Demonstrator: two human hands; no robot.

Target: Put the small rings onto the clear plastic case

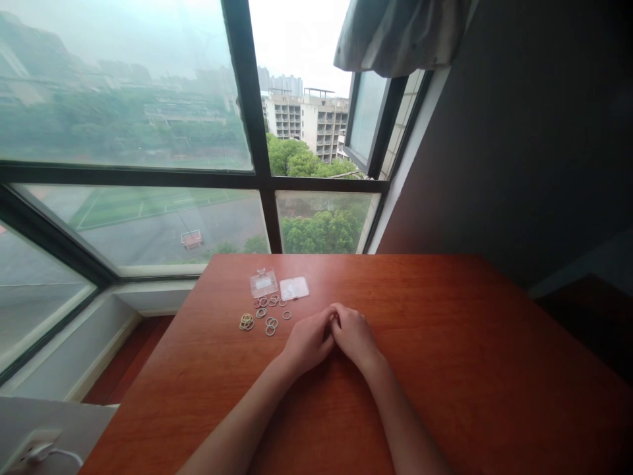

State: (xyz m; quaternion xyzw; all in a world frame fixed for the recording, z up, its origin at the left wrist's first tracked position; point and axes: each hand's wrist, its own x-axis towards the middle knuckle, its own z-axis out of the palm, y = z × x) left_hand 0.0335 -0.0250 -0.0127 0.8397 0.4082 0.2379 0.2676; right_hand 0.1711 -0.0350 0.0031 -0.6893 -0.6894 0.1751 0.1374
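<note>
My left hand (307, 341) and my right hand (354, 334) meet above the wooden table (445, 316), fingertips together and curled inward. Whatever they hold, if anything, is hidden by the fingers. Left of them lie several small rings that look like hair ties: a yellowish and pale cluster (246, 322), a pale overlapping group (271, 326) and a single pale ring (287, 315). Farther back are a greenish ring pair (261, 313) and a few reddish and pale rings (260, 303). Behind these stand a clear plastic box (264, 284) and a flat whitish clear case (295, 288).
Window frames (267, 181) run along the table's far edge, with one pane (368, 122) swung outward. A grey curtain (400, 36) hangs above. At lower left, a white plug (39, 452) sits in a wall socket. A dark wall (494, 145) rises on the right.
</note>
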